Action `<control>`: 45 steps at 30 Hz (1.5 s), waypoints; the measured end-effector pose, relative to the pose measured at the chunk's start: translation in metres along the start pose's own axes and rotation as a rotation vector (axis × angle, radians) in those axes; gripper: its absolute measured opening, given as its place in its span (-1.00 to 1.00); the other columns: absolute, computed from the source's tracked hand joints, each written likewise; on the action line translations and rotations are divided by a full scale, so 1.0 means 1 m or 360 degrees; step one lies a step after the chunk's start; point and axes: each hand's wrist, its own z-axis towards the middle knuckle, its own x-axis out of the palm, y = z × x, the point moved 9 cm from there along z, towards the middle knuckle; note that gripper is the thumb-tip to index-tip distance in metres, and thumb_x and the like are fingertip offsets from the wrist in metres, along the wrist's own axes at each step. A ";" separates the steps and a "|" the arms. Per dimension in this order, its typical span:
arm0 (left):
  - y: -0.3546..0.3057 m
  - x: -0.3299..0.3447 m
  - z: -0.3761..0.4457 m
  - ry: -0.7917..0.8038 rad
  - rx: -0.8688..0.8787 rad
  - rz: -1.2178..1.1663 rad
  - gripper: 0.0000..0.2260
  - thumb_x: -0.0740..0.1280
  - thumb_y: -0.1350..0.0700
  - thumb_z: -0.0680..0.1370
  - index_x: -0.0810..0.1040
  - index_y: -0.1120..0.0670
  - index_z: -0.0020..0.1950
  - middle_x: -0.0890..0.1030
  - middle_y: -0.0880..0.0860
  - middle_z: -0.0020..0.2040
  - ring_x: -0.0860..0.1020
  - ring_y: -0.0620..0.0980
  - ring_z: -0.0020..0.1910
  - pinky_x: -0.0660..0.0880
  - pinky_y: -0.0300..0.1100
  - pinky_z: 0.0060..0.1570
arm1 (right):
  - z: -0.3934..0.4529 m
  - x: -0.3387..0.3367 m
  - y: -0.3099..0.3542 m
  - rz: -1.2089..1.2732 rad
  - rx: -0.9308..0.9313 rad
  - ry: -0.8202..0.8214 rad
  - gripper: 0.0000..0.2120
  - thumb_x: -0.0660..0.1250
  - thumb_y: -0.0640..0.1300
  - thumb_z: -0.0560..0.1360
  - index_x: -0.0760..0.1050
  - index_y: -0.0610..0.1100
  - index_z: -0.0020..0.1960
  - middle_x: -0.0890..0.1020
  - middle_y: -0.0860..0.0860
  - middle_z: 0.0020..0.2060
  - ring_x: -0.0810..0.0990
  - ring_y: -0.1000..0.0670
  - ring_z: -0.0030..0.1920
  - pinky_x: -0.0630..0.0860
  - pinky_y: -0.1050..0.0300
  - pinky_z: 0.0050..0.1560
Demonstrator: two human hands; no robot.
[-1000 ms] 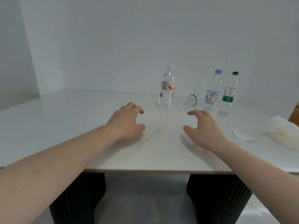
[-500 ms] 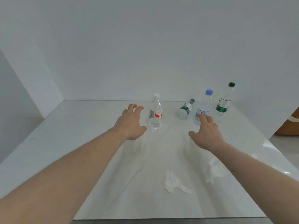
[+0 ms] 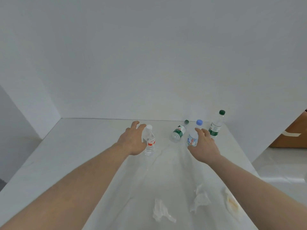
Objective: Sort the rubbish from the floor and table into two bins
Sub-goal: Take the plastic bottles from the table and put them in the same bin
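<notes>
- Head cam update: both arms have stretched further across the white table [image 3: 69, 156] since half a second back, and each hand has now reached a bottle it was only heading for before.
- left hand [image 3: 132, 140] is right up against the upright red-label water bottle [image 3: 149, 141], fingers spread and curving around its far side. Not clamped yet as far as I can see, more a cupping reach than a hold.
- right hand [image 3: 205, 146] has fingers extended at the blue-cap water bottle [image 3: 193, 135], fingertips on or just at its side. Can't tell for sure whether there's real contact, but nothing is wrapped round it.
- Between those two, at about 12 o'clock from the hands, a green-label bottle lying on its side [image 3: 178, 132]. Out at 1 o'clock, an upright green-cap bottle [image 3: 216, 127] near the wall.
- Back toward me at 6 o'clock: two crumpled tissues [image 3: 162, 211] [image 3: 201, 199] and a stained wrapper or napkin [image 3: 231, 201], none of them touched.
- cardboard box [image 3: 292, 135] off at 3 o'clock past the table edge. No bins in view.
- My read: sorting has barely begun, looks like a two-handed bottle grab first, paper scraps left for later. That red-label bottle looks light and tippy, so a sloppy close could knock it over.
</notes>
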 end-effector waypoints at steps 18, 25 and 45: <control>-0.036 0.063 0.082 0.0113 -0.0446 0.0018 -0.47 0.26 0.10 0.62 0.20 0.04 0.57 0.13 0.01 0.56 0.53 0.21 0.23 0.47 0.00 0.21 | 0.172 0.018 -0.058 -0.0140 -0.0366 0.0332 -0.55 0.32 -0.13 0.52 0.37 -0.15 0.39 0.42 -0.12 0.30 0.56 -0.20 0.17 0.46 0.02 0.14; -0.018 0.072 0.047 0.0005 -0.0561 -0.0065 -0.80 0.35 0.14 0.57 0.44 0.03 0.17 0.37 0.01 0.18 0.54 0.13 -0.05 0.54 0.02 -0.01 | 0.145 0.020 -0.044 0.0090 -0.0528 0.0221 -0.79 0.41 -0.06 0.49 0.51 -0.11 0.08 0.47 -0.06 0.01 0.55 -0.16 -0.12 0.42 0.07 -0.10; -0.024 -0.041 -0.349 -0.0601 -0.0168 -0.0466 -0.88 0.37 0.01 0.58 0.56 -0.16 0.09 0.40 -0.20 0.04 0.54 -0.17 -0.27 0.38 -0.37 -0.18 | -0.283 -0.022 -0.008 0.0868 -0.0345 0.0003 -0.82 0.50 -0.03 0.43 0.53 0.16 -0.07 0.55 0.20 -0.05 0.64 0.13 -0.22 0.48 0.33 -0.22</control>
